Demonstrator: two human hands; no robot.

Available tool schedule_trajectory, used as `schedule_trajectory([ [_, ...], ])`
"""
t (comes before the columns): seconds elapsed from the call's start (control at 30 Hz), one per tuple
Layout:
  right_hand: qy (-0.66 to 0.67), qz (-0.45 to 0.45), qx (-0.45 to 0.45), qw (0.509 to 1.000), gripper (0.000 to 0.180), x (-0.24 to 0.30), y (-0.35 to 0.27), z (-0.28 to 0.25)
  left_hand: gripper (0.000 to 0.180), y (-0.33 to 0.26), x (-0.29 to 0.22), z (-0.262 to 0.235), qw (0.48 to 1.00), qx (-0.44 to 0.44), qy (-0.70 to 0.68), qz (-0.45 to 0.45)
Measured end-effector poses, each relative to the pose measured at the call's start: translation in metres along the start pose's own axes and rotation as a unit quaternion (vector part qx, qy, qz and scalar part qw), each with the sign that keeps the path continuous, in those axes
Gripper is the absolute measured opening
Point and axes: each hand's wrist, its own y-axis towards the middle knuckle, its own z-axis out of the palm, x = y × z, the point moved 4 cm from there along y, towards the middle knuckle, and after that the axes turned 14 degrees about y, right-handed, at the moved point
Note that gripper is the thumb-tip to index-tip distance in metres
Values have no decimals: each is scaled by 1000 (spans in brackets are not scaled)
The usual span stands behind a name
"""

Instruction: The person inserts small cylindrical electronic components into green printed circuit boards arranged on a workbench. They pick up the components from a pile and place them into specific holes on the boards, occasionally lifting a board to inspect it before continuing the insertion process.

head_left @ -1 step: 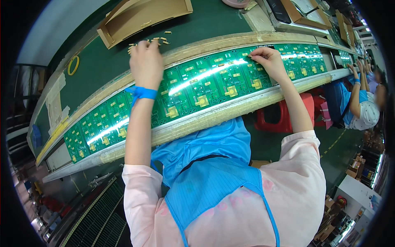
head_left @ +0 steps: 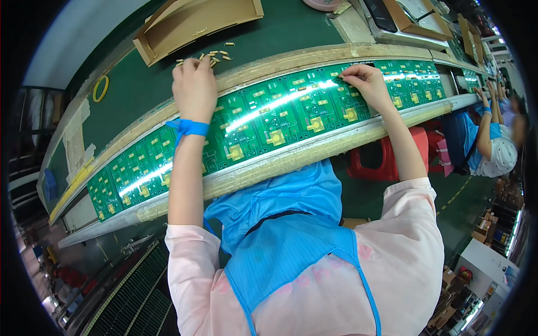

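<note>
My left hand, with a blue wrist strap, is over a small pile of tan resistors on the green bench. Its fingers are bent down with the tips among the resistors; whatever they pinch is hidden. Farther right, my right hand is closed in a pinch around a small tan resistor, just at the far edge of a green circuit board. Several such boards, with yellow square patches and small parts, lie side by side in the rail track below both hands.
An open cardboard box stands behind the pile. A yellow ring of tape lies to the left. Wooden strips and a metal rail border the track. A red stool is beneath the bench; another person works at far right.
My left hand has shifted slightly left and toward me, uncovering more of the resistor pile. My right hand keeps its place and pinch.
</note>
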Motion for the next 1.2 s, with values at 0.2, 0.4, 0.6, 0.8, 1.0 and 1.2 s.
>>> schedule_trajectory([
  [0.2, -32, -3, 7, 999, 11, 9, 0, 4, 15, -10, 21, 4, 999, 13, -51, 3],
  [0.4, -213, -176, 85, 957, 10, 38, -4, 23, 13, -7, 15, -1, 999, -13, -28, 41],
  [0.6, -229, -179, 107, 951, 9, 45, -4, 26, 14, -4, 9, -5, 995, -28, -70, 73],
  [0.8, -483, -56, 163, 859, 13, 72, 11, 56, 18, -1, 9, 3, 991, -13, -16, 131],
  [1.0, -387, -144, 161, 896, 18, 109, 77, 133, 17, -8, 6, -19, 983, -56, -132, 113],
  [1.2, -292, -246, 87, 920, 26, 71, 110, 208, 16, -38, -35, -25, 936, 69, -321, 125],
])
